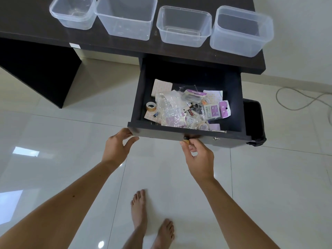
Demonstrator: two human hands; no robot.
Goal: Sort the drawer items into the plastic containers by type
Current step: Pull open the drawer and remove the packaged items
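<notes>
The dark drawer (231, 135) stands pulled out from under the desk. Inside lies a jumble of items: a tape roll (150, 106), a crumpled clear plastic bag (168, 106), purple and white packets (214, 108), a pink-dotted notepad (161, 86). My right hand (198, 157) pinches the small round drawer knob (186, 141) on the front panel. My left hand (117, 147) is open, its fingers touching the drawer's front left corner. Several empty clear plastic containers sit in a row on the desk, among them (73, 13), (126, 17), (183, 26).
The dark desk top (27, 24) runs across the top of the view. A black bin (255, 121) stands right of the drawer. A grey cable (294, 103) loops on the white tiled floor at right. My bare feet (152, 218) stand below the drawer.
</notes>
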